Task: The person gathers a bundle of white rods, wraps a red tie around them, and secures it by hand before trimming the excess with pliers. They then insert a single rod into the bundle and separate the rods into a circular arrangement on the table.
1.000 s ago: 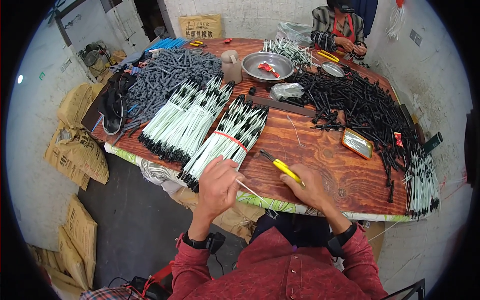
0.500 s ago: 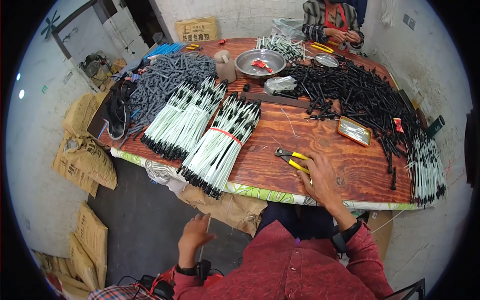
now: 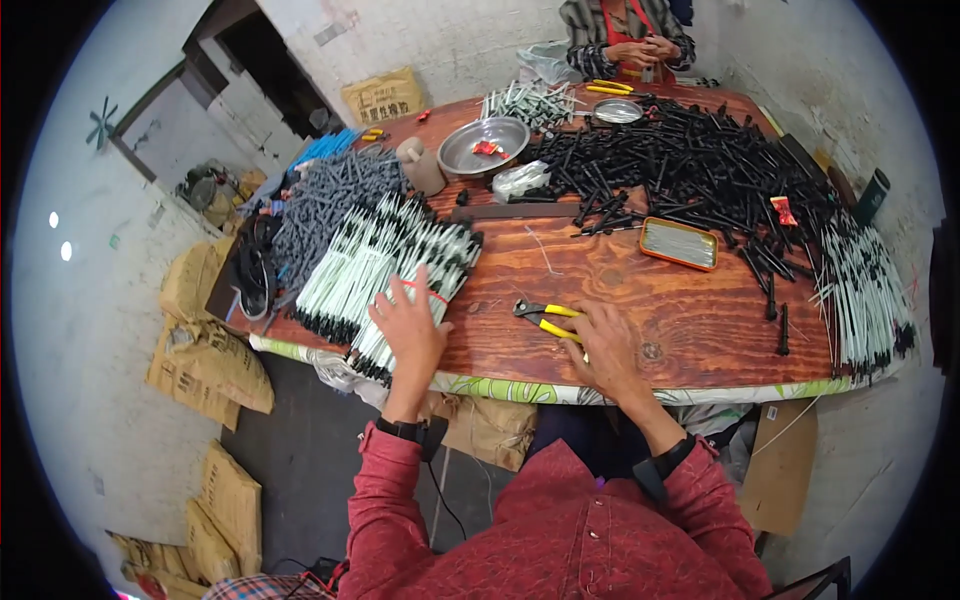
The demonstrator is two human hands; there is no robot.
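Resting open-fingered on the banded white-rod bundle (image 3: 405, 290), left hand (image 3: 412, 325) is gripping nothing; right hand (image 3: 603, 345) is loosely covering yellow-handled pliers (image 3: 545, 318); nudged rods risk rolling off the table edge (image 3: 560, 392).

Wooden table (image 3: 690, 330) amid rough whitewashed walls (image 3: 90, 400), dark doorway (image 3: 265, 75) beyond the table's far left corner, tan sacks (image 3: 205, 350) on grey floor (image 3: 300, 460) left of it

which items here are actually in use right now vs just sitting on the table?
In use:
left hand on the banded bundle of white rods
right hand on the yellow-handled pliers

Lying about:
metal bowl
orange-rimmed tin
black rod pile
grey rod pile
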